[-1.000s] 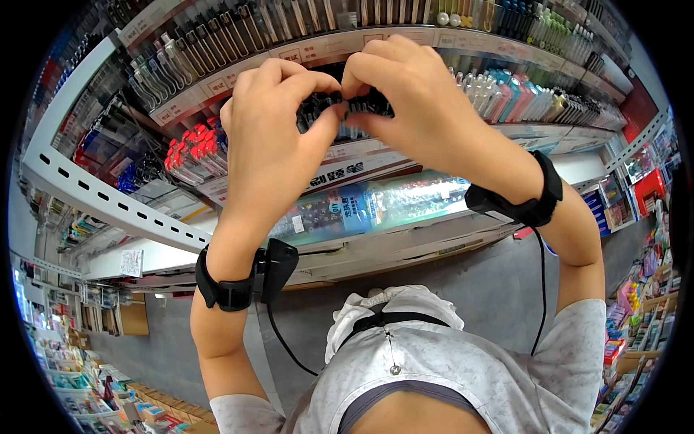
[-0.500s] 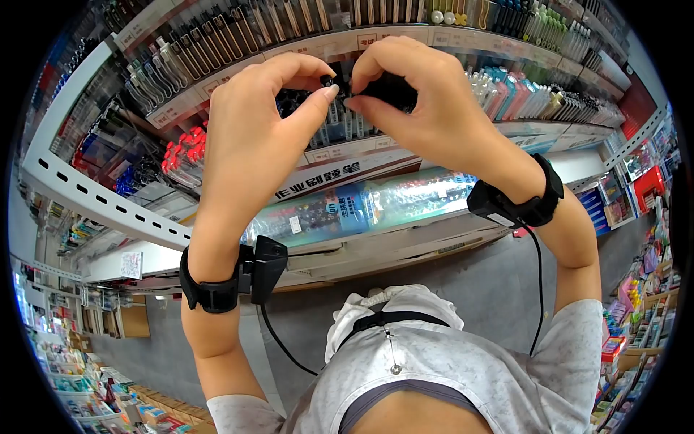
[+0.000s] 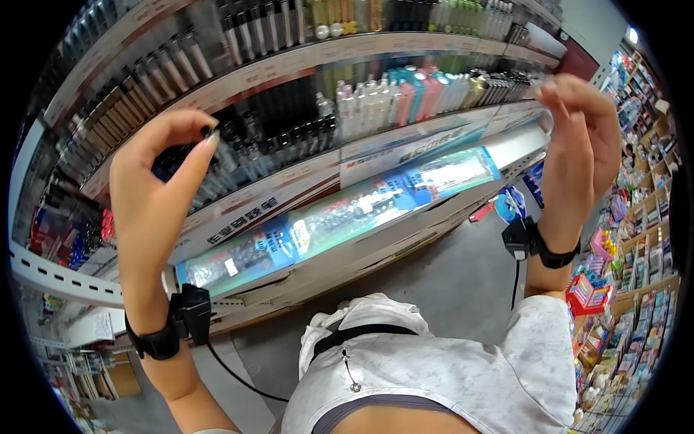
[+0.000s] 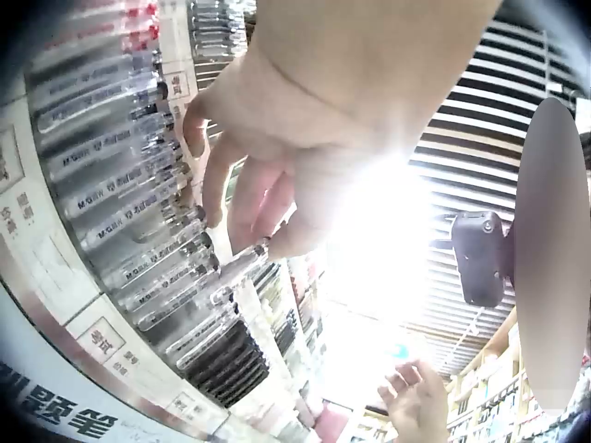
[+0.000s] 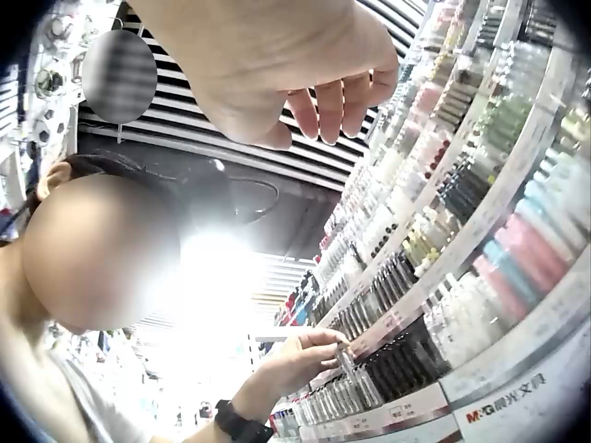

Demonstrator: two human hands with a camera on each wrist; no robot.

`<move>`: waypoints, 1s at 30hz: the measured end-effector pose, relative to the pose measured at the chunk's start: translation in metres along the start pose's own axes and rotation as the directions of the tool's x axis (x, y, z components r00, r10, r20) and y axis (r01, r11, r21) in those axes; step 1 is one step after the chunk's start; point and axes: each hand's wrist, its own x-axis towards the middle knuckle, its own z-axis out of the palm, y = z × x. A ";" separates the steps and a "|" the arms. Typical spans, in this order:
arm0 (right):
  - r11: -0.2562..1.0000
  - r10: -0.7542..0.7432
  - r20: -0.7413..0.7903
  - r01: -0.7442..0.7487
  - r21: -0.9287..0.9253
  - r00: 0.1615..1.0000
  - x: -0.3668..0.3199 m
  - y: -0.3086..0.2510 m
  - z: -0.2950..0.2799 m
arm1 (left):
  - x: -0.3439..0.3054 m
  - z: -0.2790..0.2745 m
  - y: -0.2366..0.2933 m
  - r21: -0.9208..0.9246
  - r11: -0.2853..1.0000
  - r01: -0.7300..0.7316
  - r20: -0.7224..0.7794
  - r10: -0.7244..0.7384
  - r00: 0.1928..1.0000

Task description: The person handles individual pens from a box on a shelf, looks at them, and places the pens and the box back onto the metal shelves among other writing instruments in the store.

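Observation:
My left hand is over the lower pen rack, thumb and forefinger pinching the top of a clear-barrelled pen with a black end. More clear pens stand in rows right beside those fingers. In the right wrist view, the pinched pen hangs upright close to its neighbours. Off to the right, in front of the shelf's end, my right hand is raised, its fingers loosely bent with nothing between them.
Shelf tiers of pens curve across the front, with pink and blue pens right of the black ones. Below lies a long plastic-wrapped package. A white perforated post stands at left; goods shelves line the right.
My right hand has left the pens and swung far right. The left hand still pinches its pen, now farther left in the head view, which has turned right.

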 end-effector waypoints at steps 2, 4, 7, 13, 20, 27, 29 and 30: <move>0.999 0.029 -0.038 -0.031 -0.036 0.999 -0.018 -0.001 -0.019 | -0.004 0.001 0.001 0.020 1.000 -0.006 0.000 0.006 1.000; 0.992 0.081 -0.087 -0.088 -0.087 0.993 -0.035 -0.002 -0.033 | -0.009 0.004 0.000 0.076 0.997 0.012 -0.016 -0.011 1.000; 0.977 0.167 -0.127 -0.181 -0.113 0.978 -0.055 -0.003 -0.053 | -0.010 0.004 -0.005 0.102 0.995 0.005 0.009 -0.006 1.000; 0.951 0.267 -0.197 -0.291 -0.106 0.944 -0.077 -0.002 -0.066 | -0.012 0.012 -0.005 0.148 0.987 -0.056 0.016 0.054 0.998; 0.924 0.351 -0.224 -0.376 -0.076 0.909 -0.095 0.003 -0.063 | -0.016 0.014 -0.004 0.256 0.957 -0.136 0.004 0.139 0.990; 0.876 0.452 -0.279 -0.481 -0.040 0.847 -0.112 -0.011 -0.063 | -0.028 0.025 -0.008 0.502 0.845 -0.186 -0.055 0.246 0.968; 0.852 0.498 -0.268 -0.523 -0.029 0.825 -0.119 -0.018 -0.066 | -0.036 0.031 -0.012 0.613 0.742 -0.271 -0.020 0.357 0.934; 0.863 0.479 -0.268 -0.504 -0.028 0.836 -0.123 -0.020 -0.067 | -0.039 0.035 -0.011 0.617 0.733 -0.288 -0.001 0.367 0.930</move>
